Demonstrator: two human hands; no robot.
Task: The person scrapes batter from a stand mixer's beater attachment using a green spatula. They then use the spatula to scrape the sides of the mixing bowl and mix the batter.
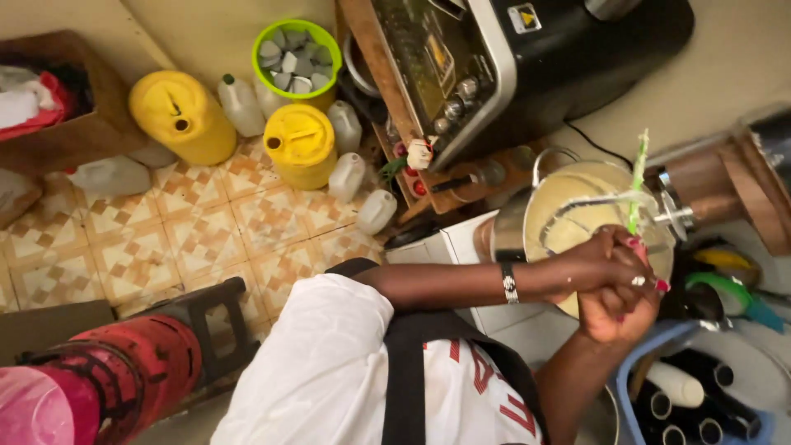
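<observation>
left hand [606, 259]: fingers wrapped over the right hand, clasped above the bowl | right hand [618, 309]: fingers closed around the green stick [637, 177], held upright | steel bowl [515, 218] of pale batter: on the desk [733, 58], beside the black oven [535, 58] | floor [189, 231]: 2 yellow jerrycans [181, 115], white bottles [346, 177]

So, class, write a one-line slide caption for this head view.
Two hands clasped around a green stick over a metal bowl of pale batter, yellow jugs on the tiled floor.
</observation>
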